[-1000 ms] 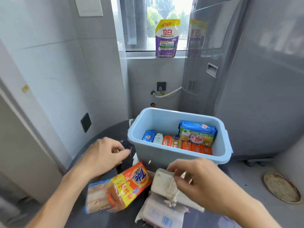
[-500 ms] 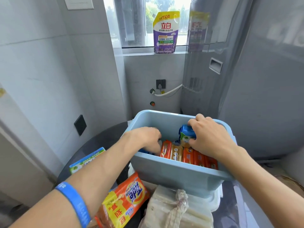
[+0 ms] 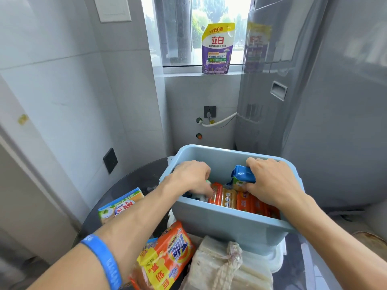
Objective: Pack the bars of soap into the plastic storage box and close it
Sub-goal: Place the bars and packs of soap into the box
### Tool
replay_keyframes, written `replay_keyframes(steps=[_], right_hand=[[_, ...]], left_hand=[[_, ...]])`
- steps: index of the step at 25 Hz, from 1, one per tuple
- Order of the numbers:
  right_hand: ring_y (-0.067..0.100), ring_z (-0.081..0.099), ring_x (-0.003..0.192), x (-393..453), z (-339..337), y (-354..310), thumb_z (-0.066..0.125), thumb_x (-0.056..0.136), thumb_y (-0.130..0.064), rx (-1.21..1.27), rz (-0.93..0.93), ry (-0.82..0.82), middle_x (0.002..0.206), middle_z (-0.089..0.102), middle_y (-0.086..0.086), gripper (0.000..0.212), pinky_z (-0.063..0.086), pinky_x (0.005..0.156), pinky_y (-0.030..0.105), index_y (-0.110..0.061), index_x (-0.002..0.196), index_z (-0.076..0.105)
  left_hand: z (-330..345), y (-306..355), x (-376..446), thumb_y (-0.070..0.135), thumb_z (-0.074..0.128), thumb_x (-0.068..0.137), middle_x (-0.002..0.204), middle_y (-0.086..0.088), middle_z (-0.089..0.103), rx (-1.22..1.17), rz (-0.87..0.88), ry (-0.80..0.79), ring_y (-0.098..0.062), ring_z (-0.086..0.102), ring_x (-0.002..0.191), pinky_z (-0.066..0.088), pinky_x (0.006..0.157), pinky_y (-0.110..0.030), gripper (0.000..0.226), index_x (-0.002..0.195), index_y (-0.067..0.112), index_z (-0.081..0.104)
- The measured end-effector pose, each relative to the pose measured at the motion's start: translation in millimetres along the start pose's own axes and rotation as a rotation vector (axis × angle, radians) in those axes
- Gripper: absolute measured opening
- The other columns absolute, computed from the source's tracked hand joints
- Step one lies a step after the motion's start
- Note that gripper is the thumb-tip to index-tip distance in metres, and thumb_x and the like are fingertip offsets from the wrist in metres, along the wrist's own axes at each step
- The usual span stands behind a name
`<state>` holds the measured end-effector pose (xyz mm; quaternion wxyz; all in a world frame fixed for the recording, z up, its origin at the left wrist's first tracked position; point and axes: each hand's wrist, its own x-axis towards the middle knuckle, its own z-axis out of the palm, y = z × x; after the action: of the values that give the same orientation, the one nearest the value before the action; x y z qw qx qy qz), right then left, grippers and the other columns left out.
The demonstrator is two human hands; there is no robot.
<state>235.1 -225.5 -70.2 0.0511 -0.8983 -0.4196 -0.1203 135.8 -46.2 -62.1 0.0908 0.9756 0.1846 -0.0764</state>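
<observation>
The pale blue plastic storage box (image 3: 230,225) sits open at lower centre of the frame on a dark round counter (image 3: 144,174). Both hands reach inside it. The right hand (image 3: 272,183), at centre right, curls its fingers and thumb round a blue and green soap pack (image 3: 240,177) that stands tilted above a row of orange soap bars (image 3: 247,203). The left hand (image 3: 190,176), at centre, has its fingers curled down among small packets at the box's left end; whether it grips one I cannot tell. Outside the box, at lower centre, lie an orange Tide soap pack (image 3: 167,256) and a whitish bagged bundle (image 3: 226,266). A green and yellow soap pack (image 3: 119,204) lies at lower left. A purple detergent pouch (image 3: 216,49) stands on the window sill at upper centre.
</observation>
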Motion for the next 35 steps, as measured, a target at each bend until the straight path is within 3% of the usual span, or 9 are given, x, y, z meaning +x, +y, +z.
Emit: replay_keyframes(steps=[5, 8, 13, 17, 23, 26, 29, 32, 35], right_hand=[[0.021, 0.044, 0.073, -0.4, -0.3, -0.6, 0.063, 0.081, -0.057, 0.030, -0.050, 0.094, 0.079, 0.059, -0.009, 0.032, 0.029, 0.066, 0.035, -0.028, 0.088, 0.051], [0.020, 0.052, 0.088, 1.6, -9.0, -5.4, 0.070, 0.079, -0.054, 0.153, -0.170, 0.141, 0.093, 0.064, -0.013, 0.038, 0.033, 0.076, 0.037, -0.031, 0.107, 0.059], [0.020, 0.052, 0.101, 18.7, -18.2, -44.6, 0.071, 0.082, -0.028, -0.091, -0.661, 0.119, 0.109, 0.067, -0.021, 0.033, 0.038, 0.083, 0.038, -0.037, 0.111, 0.059], [0.020, 0.047, 0.101, 30.3, -2.5, -64.8, 0.058, 0.091, -0.013, -0.162, -0.864, -0.057, 0.127, 0.061, -0.021, 0.040, 0.036, 0.081, 0.032, -0.037, 0.122, 0.057], [0.011, 0.055, 0.094, 29.7, 11.9, -69.9, 0.060, 0.085, -0.009, 0.326, -0.602, -0.490, 0.119, 0.066, -0.012, 0.041, 0.050, 0.088, 0.034, -0.030, 0.119, 0.065], [0.007, 0.065, 0.098, 31.5, 2.4, -59.5, 0.072, 0.083, -0.014, 0.715, -0.257, -0.310, 0.112, 0.066, -0.014, 0.039, 0.056, 0.087, 0.034, -0.028, 0.118, 0.063], [0.007, 0.062, 0.108, 32.4, -9.7, -59.7, 0.080, 0.080, -0.027, 1.031, -0.144, -0.389, 0.121, 0.064, -0.009, 0.060, 0.054, 0.090, 0.029, -0.031, 0.132, 0.051], [0.024, 0.069, 0.099, 25.9, -5.6, -69.8, 0.076, 0.084, -0.012, 1.084, -0.099, -0.422, 0.109, 0.072, 0.007, 0.037, 0.057, 0.088, 0.038, -0.012, 0.119, 0.062], [0.025, 0.065, 0.087, 22.2, -12.9, -61.1, 0.079, 0.080, -0.022, 0.817, -0.116, -0.194, 0.096, 0.070, 0.003, 0.029, 0.056, 0.077, 0.042, -0.015, 0.102, 0.063]], left_hand=[[-17.8, -23.6, -48.2, 0.046, 0.063, 0.069, 0.057, 0.008, 0.054, -0.280, 0.095, 0.805, -0.021, 0.053, 0.055, 0.038, 0.049, -0.027, 0.032, 0.084, 0.027, 0.042], [-13.6, -45.5, -74.7, 0.044, 0.067, 0.073, 0.055, 0.012, 0.053, -0.437, 0.058, 0.989, -0.013, 0.051, 0.052, 0.039, 0.051, -0.026, 0.028, 0.090, 0.031, 0.049], [17.9, -51.7, -72.4, 0.048, 0.065, 0.077, 0.074, 0.016, 0.065, -0.712, -0.058, 1.002, -0.004, 0.066, 0.067, 0.049, 0.051, -0.020, 0.025, 0.090, 0.032, 0.051], [24.0, -50.4, -68.5, 0.048, 0.066, 0.079, 0.078, 0.019, 0.064, -0.660, -0.001, 1.024, -0.003, 0.064, 0.067, 0.049, 0.052, -0.015, 0.026, 0.093, 0.032, 0.052], [28.8, -49.3, -67.3, 0.047, 0.065, 0.080, 0.084, 0.017, 0.067, -0.721, -0.014, 1.025, -0.004, 0.067, 0.070, 0.054, 0.054, -0.021, 0.027, 0.097, 0.030, 0.054], [29.4, -50.6, -66.2, 0.044, 0.068, 0.084, 0.084, 0.016, 0.068, -0.744, -0.017, 0.989, -0.002, 0.067, 0.071, 0.054, 0.053, -0.019, 0.023, 0.096, 0.029, 0.055], [29.6, -48.3, -62.6, 0.039, 0.072, 0.084, 0.085, 0.015, 0.068, -0.830, 0.030, 0.942, -0.004, 0.066, 0.078, 0.053, 0.058, -0.021, 0.020, 0.095, 0.029, 0.058], [31.1, -43.8, -65.9, 0.035, 0.075, 0.082, 0.104, 0.012, 0.071, -0.844, 0.103, 0.790, -0.007, 0.066, 0.099, 0.057, 0.079, -0.039, 0.029, 0.103, 0.034, 0.055], [30.3, -44.6, -72.0, 0.031, 0.077, 0.082, 0.111, 0.014, 0.069, -0.797, 0.077, 0.689, -0.005, 0.063, 0.106, 0.049, 0.096, -0.046, 0.046, 0.118, 0.038, 0.050]])
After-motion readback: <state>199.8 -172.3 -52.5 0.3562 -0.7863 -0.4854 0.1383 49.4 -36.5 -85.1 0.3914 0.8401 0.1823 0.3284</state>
